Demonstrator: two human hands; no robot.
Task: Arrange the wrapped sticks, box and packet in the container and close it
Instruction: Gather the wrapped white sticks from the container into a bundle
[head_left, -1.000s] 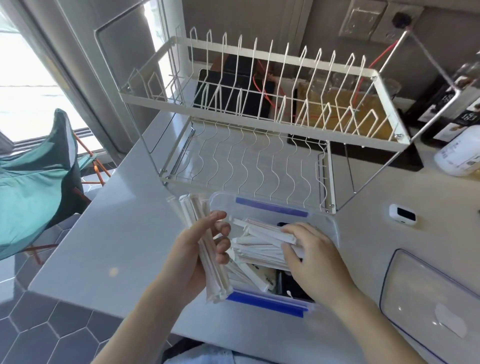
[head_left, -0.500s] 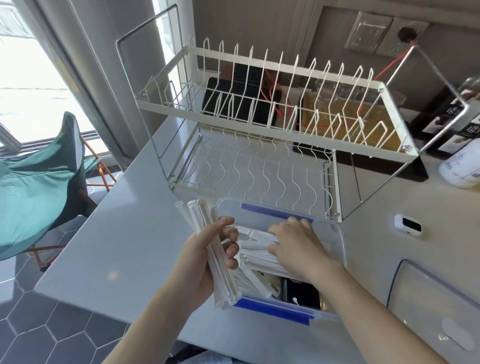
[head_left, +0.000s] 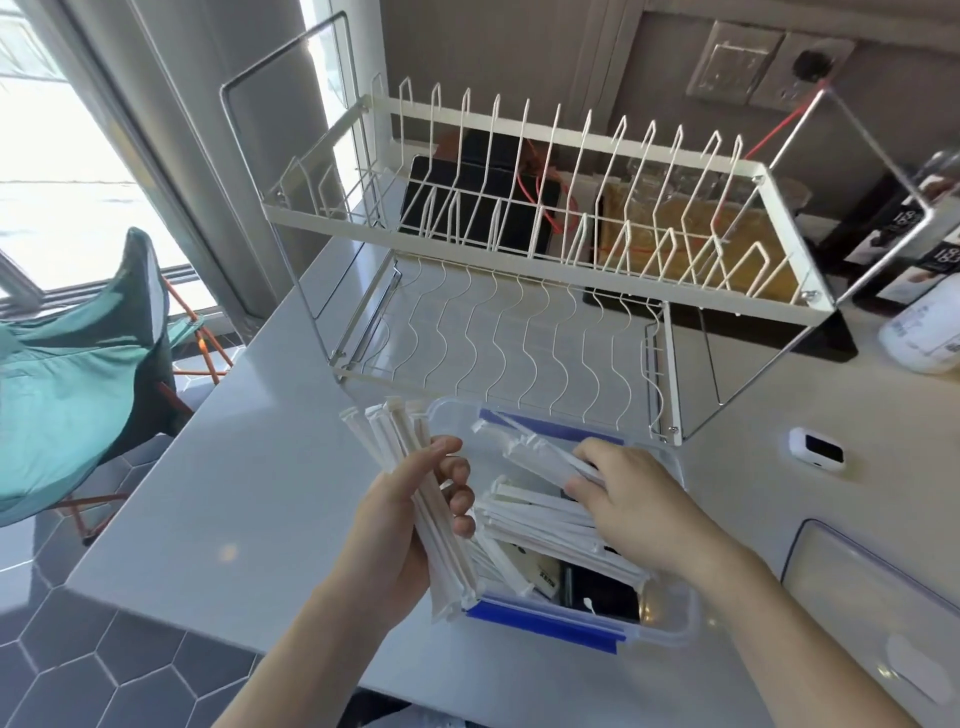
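Above the container (head_left: 670, 631), wrapped sticks (head_left: 535, 454) protrude leftward from the right hand (head_left: 628, 499) grip.

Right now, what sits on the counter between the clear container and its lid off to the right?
Nothing: in the head view, only bare counter separates the container from the lid.

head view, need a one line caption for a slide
Left hand grips a bundle of wrapped sticks while the right hand lifts more from the open container.
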